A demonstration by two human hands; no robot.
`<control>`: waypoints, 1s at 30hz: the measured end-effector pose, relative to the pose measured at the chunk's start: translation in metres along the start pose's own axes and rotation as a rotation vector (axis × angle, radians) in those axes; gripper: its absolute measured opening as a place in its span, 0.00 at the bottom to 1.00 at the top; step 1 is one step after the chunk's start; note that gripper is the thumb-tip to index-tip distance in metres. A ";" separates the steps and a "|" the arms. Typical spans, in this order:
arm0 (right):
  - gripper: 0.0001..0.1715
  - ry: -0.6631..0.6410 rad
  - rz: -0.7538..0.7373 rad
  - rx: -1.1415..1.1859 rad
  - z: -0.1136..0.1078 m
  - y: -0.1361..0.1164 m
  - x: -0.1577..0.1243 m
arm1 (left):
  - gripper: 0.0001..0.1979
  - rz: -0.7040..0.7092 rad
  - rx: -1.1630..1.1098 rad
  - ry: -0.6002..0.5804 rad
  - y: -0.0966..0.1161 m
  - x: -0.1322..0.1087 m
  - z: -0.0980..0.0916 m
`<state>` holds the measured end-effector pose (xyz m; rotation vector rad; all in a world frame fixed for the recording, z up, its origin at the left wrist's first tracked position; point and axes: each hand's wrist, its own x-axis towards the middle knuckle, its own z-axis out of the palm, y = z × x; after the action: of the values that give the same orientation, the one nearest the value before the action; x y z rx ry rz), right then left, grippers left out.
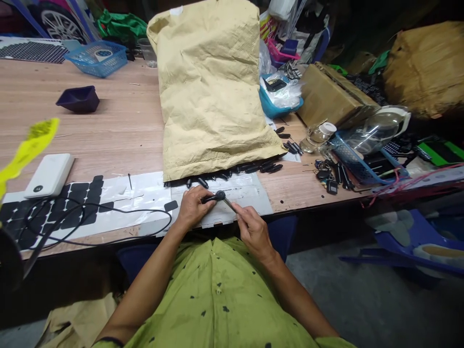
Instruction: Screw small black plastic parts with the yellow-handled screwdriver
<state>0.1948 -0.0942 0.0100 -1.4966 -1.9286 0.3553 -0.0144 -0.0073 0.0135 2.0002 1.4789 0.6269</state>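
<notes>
My left hand (pixel 193 207) is closed on a small black elongated piece (pixel 207 198) just above the table's front edge. In my right hand (pixel 254 233) is a thin greyish stick-like tool (pixel 229 205), pinched between thumb and fingers. The tool's far end meets a round black part (pixel 220 195) at the tip of the black piece; whether the two are joined I cannot tell. Beyond my hands lies a big tan paper bag (pixel 213 96), with several black elongated pieces (pixel 253 168) along its near edge. A white sheet (pixel 246 195) lies beneath my hands.
To the left are a white power bank (pixel 50 175), a looped black cable (pixel 126 211) and a sheet of black stickers (pixel 72 205). Farther back stand a dark tray (pixel 78 99) and a blue basket (pixel 97 59). A cardboard box (pixel 331 96) and plastic bottle (pixel 319 137) stand right.
</notes>
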 end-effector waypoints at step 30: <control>0.24 0.269 0.195 -0.558 0.004 0.044 0.015 | 0.18 0.142 -0.295 -0.344 0.020 -0.053 -0.010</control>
<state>0.2235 -0.0660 -0.0141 -1.9744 -1.7445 -0.3212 -0.0217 -0.0610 0.0323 1.8776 0.9888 0.4944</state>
